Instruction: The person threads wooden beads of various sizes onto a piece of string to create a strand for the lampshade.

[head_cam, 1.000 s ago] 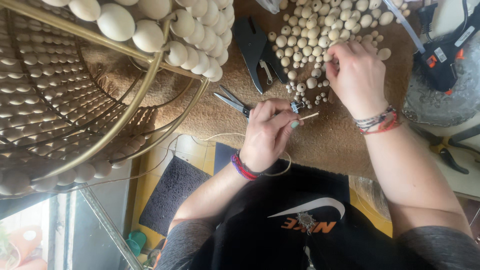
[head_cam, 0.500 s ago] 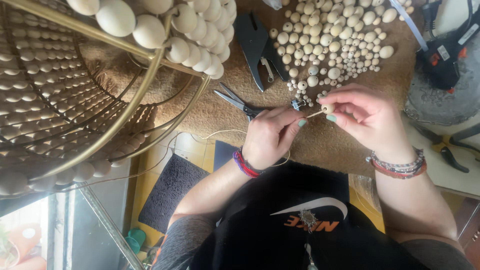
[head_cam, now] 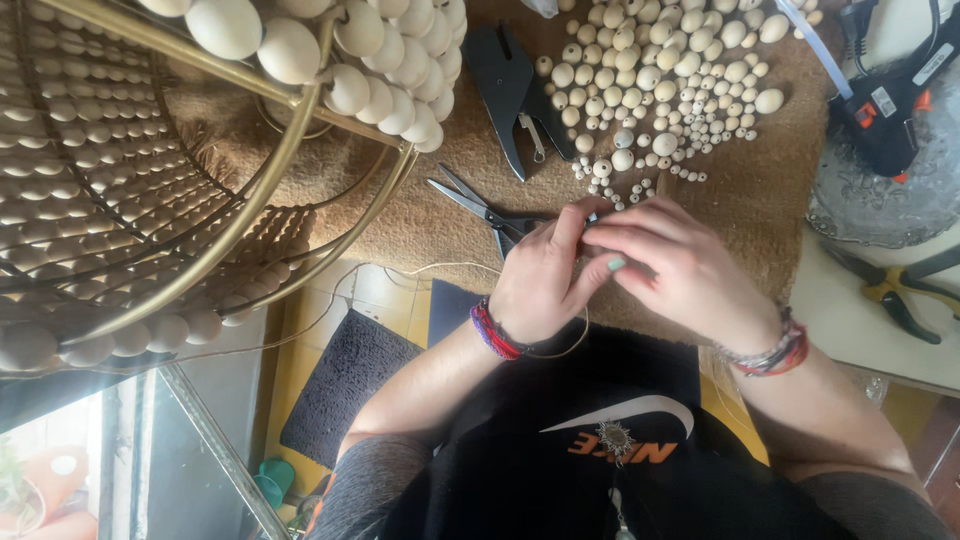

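While together, two hands point(head_cam: 620, 265)

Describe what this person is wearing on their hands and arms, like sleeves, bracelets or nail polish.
Both hands are bare, no gloves. The left hand has a stack of red, blue and purple woven bracelets at the wrist and pale mint-green nail polish on the thumbnail. The right hand has red and grey beaded and cord bracelets at its wrist. Grey sleeves are pushed up past the forearms.

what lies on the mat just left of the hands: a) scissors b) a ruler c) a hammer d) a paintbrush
a: scissors lie on the brown mat, blades pointing away from the left hand and right hand.
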